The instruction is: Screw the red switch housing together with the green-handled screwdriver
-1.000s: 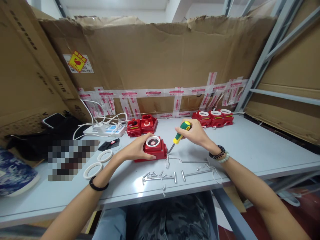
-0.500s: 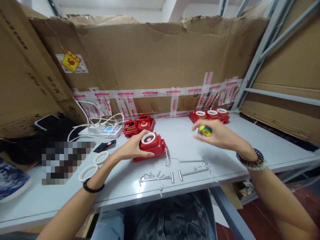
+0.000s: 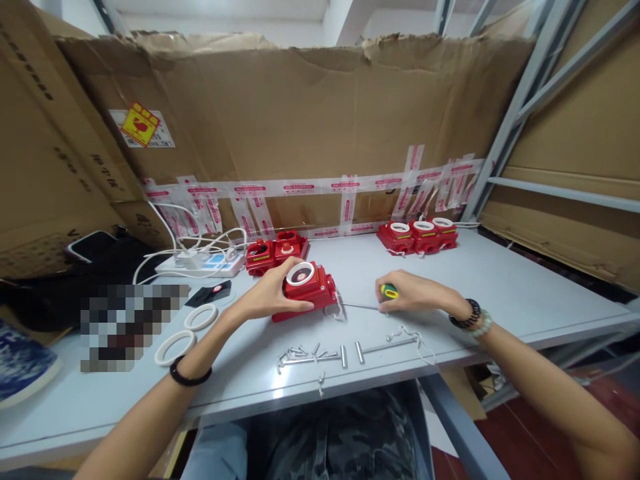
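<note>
My left hand (image 3: 273, 293) is closed around a red box-shaped housing (image 3: 320, 293) with a round window, its thumb along the front. A white ring (image 3: 301, 274) sits around that window. My right hand (image 3: 415, 291) is closed on a yellow-and-green screwdriver handle (image 3: 389, 291); its shaft is hidden. From the same hand a thin metal rod (image 3: 361, 306) runs left toward the housing, near a white string (image 3: 340, 308) at its right side. Its other end is hidden by the fingers. Nearer the edge lie T-shaped metal rods (image 3: 387, 345) and several small screws (image 3: 303, 351).
Other red housings (image 3: 425, 235) with white rings stand at the back right, and more red parts (image 3: 277, 252) at the back left. Loose white rings (image 3: 175, 347), a power strip (image 3: 207, 263) and a small black piece (image 3: 209, 293) lie left. Cardboard (image 3: 320, 113) walls the back.
My right hand has moved down and left to the table. The rod that lay near the housing's right side is now lifted at that hand. The left hand and housing shifted slightly.
</note>
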`<state>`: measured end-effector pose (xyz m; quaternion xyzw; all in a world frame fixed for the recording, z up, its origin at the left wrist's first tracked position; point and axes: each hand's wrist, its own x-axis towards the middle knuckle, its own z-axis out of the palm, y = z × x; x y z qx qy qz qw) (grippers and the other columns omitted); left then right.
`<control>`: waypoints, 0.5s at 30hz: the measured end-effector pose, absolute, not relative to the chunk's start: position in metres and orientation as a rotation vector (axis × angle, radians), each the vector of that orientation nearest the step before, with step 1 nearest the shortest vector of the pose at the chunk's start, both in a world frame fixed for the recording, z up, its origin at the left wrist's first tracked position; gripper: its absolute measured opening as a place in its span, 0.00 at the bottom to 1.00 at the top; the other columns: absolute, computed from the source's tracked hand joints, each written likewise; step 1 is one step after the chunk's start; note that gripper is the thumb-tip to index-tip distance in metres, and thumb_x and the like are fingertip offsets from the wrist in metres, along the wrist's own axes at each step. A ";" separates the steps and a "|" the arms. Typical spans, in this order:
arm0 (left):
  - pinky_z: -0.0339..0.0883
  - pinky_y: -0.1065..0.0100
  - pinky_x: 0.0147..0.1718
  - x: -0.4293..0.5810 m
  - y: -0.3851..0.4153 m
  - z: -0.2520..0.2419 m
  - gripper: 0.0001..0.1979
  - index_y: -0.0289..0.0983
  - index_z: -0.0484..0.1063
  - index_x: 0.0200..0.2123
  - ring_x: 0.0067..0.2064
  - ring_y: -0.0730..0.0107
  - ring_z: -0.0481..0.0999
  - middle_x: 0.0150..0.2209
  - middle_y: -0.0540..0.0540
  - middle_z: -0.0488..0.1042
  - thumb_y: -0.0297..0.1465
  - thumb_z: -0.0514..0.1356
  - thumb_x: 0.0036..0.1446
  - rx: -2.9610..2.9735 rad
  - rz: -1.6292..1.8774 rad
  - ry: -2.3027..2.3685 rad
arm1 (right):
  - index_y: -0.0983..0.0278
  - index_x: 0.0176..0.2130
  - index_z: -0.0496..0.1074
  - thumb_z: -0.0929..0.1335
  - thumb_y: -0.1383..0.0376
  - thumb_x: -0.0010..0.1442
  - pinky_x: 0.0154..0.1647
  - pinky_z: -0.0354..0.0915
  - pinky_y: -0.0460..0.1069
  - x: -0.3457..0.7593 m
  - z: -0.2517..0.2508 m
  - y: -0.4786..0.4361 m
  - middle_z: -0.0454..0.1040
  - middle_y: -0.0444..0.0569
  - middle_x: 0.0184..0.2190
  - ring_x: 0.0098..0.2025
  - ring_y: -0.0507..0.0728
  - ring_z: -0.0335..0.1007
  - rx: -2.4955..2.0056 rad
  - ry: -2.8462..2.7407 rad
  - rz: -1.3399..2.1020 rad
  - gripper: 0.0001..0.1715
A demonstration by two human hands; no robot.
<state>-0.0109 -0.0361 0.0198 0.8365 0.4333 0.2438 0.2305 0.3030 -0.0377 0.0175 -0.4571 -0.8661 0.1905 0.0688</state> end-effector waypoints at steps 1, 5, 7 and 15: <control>0.67 0.63 0.42 -0.009 -0.035 0.020 0.32 0.40 0.61 0.49 0.43 0.60 0.75 0.44 0.46 0.74 0.44 0.68 0.43 2.303 0.679 1.191 | 0.63 0.28 0.72 0.71 0.59 0.50 0.30 0.57 0.46 0.295 0.015 -0.034 0.73 0.44 0.25 0.29 0.53 0.66 -1.371 -2.584 0.556 0.09; 0.67 0.63 0.43 -0.001 -0.027 0.020 0.33 0.39 0.61 0.49 0.44 0.59 0.74 0.46 0.45 0.73 0.44 0.69 0.42 2.334 0.701 1.160 | 0.64 0.28 0.70 0.73 0.60 0.48 0.30 0.57 0.46 0.266 0.010 -0.022 0.73 0.45 0.26 0.29 0.53 0.65 -1.320 -2.447 0.462 0.11; 0.67 0.63 0.43 0.004 -0.023 0.019 0.33 0.39 0.61 0.49 0.44 0.59 0.74 0.46 0.45 0.73 0.43 0.69 0.41 2.348 0.696 1.129 | 0.64 0.27 0.69 0.72 0.61 0.48 0.30 0.58 0.46 0.263 0.010 -0.019 0.74 0.46 0.26 0.28 0.52 0.65 -1.306 -2.357 0.459 0.09; 0.65 0.60 0.44 0.038 -0.011 0.016 0.34 0.39 0.62 0.50 0.46 0.56 0.73 0.47 0.44 0.73 0.41 0.69 0.40 2.457 0.546 0.994 | 0.65 0.35 0.67 0.65 0.67 0.52 0.26 0.61 0.45 0.297 0.021 -0.015 0.76 0.45 0.24 0.21 0.49 0.66 -1.420 -2.095 0.492 0.07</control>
